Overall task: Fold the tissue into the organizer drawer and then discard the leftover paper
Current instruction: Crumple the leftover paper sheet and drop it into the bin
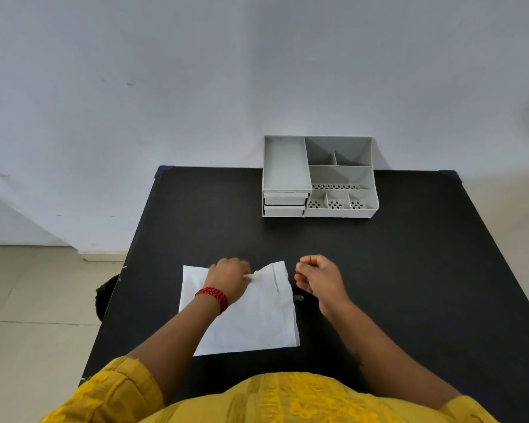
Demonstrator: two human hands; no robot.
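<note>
A white tissue point(251, 322) lies spread flat on the black table point(394, 285), close to me. My left hand point(229, 276), with a red beaded bracelet on its wrist, rests on the tissue's far edge and pinches a small raised fold there. My right hand point(318, 276) hovers just right of the tissue, fingers curled in a loose fist with nothing visible in it. The grey organizer point(342, 175) stands at the table's far edge; its two small drawers point(284, 204) at front left are pushed in.
The organizer has an open tray on top left and several open compartments on the right. A small grey speck point(299, 298) lies on the table by the tissue's right edge. A dark object point(104, 296) sits on the floor left of the table.
</note>
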